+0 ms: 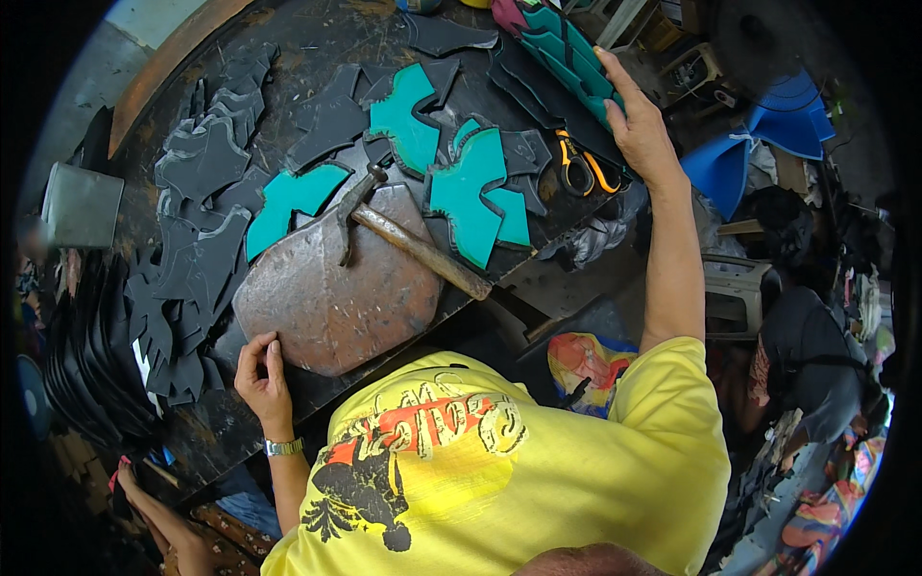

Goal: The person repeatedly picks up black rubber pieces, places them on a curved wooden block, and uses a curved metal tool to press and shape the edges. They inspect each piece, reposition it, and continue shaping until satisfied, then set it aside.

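At the table's far right, my right hand [639, 125] grips the edge of a layered stack of teal sheet pieces [562, 48], its thumb and fingers spread along it. My left hand [264, 379] rests at the near left edge of a worn brown slab [346, 288], fingers loosely bent, with nothing seen in it. A hammer [423, 252] lies on the slab, its wooden handle pointing toward me. Beyond the slab are cut teal pieces [468, 187] with curved outlines. Scissors [584, 168] with orange and black handles lie below my right hand.
Dark grey cut pieces [202, 163] overlap in heaps across the table's left side. Curved black sheets [86, 346] stand stacked at the left edge, near a grey metal box [84, 206]. Blue sheets [768, 139] and a plastic stool [735, 298] are off to the right.
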Motion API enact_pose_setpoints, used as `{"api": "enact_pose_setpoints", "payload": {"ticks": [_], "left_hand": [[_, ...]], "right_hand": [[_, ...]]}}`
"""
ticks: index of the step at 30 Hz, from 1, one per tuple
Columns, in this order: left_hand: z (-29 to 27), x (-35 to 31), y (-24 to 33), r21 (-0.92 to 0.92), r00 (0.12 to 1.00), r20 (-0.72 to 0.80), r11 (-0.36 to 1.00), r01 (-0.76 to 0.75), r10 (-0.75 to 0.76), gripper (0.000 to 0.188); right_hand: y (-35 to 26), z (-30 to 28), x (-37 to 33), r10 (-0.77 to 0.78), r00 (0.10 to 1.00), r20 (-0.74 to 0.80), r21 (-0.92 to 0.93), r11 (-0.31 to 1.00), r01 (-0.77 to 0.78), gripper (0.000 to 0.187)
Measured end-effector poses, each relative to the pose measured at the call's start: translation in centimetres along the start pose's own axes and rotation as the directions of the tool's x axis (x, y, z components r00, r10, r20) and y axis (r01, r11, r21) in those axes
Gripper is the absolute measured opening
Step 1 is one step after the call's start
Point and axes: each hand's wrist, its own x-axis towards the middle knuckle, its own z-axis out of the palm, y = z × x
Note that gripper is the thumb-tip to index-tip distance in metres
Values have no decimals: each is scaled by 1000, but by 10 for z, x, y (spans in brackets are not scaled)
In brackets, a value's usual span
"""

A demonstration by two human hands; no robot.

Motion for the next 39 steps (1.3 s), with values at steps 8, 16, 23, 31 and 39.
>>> {"api": "enact_pose_setpoints", "payload": {"ticks": [8,16,23,31,39], "left_hand": [[0,0,-2,-13,1000,3,1000,0,0,11],[0,1,-1,-7,1000,3,1000,8,-8,11],[0,1,0,-10,1000,8,1000,-18,18,11],[0,1,0,2,1000,2,1000,-21,21,11],[0,2,2,1,999,7,999,-39,39,12]], "right_hand": [[12,-10,-4,62,943,327,-215,977,10,43],[4,-12,-13,71,907,415,-184,983,7,44],[16,-24,-3,81,947,309,-48,996,-69,36],[28,-28,4,123,939,322,-7,992,-128,35],[27,-24,0,37,961,274,-85,996,-14,33]]}}
